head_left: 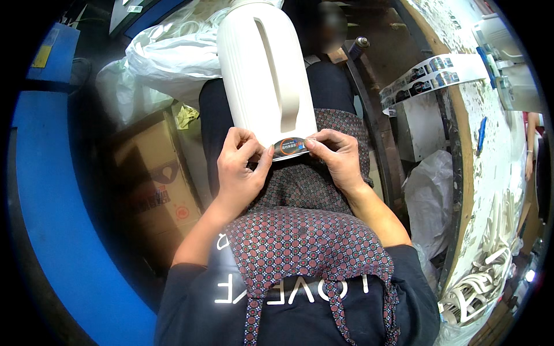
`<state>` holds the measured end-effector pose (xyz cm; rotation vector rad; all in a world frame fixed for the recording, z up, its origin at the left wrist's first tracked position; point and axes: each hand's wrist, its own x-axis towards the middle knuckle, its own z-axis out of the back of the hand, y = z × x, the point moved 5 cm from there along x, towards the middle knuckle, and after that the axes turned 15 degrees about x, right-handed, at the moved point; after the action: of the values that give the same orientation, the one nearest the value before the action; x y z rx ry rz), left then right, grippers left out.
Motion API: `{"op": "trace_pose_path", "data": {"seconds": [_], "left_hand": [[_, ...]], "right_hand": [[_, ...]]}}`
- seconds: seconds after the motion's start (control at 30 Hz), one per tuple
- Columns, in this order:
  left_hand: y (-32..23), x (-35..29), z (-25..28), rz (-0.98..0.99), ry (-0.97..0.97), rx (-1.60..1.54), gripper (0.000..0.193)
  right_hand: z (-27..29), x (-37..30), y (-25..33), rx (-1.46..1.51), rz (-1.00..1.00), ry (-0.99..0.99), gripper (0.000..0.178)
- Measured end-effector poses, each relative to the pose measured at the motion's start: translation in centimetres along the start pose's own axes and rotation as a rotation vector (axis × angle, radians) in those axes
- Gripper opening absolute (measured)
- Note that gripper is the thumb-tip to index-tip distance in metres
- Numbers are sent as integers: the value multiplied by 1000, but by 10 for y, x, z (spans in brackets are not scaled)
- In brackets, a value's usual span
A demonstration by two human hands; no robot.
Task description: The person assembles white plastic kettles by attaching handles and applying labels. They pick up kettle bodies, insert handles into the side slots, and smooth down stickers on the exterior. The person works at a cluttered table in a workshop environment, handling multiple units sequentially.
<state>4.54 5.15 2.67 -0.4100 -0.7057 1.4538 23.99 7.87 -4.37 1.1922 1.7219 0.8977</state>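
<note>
A large cream-white plastic jug (242, 75) with a long moulded handle lies across my lap, its near end toward me. At that near end a dark oval sticker (288, 147) with an orange ring spans the gap between my hands. My left hand (242, 158) pinches the sticker's left end between thumb and fingers. The right end is pinched by my right hand (334, 153), close against the jug. How much of the sticker touches the jug I cannot tell.
On the right, a strip of stickers (435, 78) hangs over the worn bench (470, 138), which also bears a blue pen (482, 134) and a pile of cream plastic strips (473, 294). To the left are a cardboard box (153, 179), white plastic bags (173, 57) and a blue surface (52, 202).
</note>
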Motion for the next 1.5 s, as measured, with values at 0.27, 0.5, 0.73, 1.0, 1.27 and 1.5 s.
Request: {"op": "trace_pose_path", "data": {"seconds": [0.27, 0.5, 0.73, 1.0, 1.27, 1.5], "left_hand": [[1, -1, -3, -17, -3, 17, 19], [2, -2, 0, -37, 1, 140, 23], [29, 13, 13, -133, -24, 254, 26], [128, 120, 12, 90, -176, -573, 61], [58, 178, 71, -339, 377, -897, 75], [-75, 155, 72, -498, 282, -571, 128]], "right_hand": [[1, 2, -1, -14, 33, 3, 8], [-15, -4, 14, -369, 322, 28, 8], [2, -2, 60, -931, 802, -204, 51], [-53, 59, 20, -298, 580, 165, 86], [-28, 16, 104, -264, 811, 434, 37], [-130, 30, 228, -554, 1023, 444, 39]]}}
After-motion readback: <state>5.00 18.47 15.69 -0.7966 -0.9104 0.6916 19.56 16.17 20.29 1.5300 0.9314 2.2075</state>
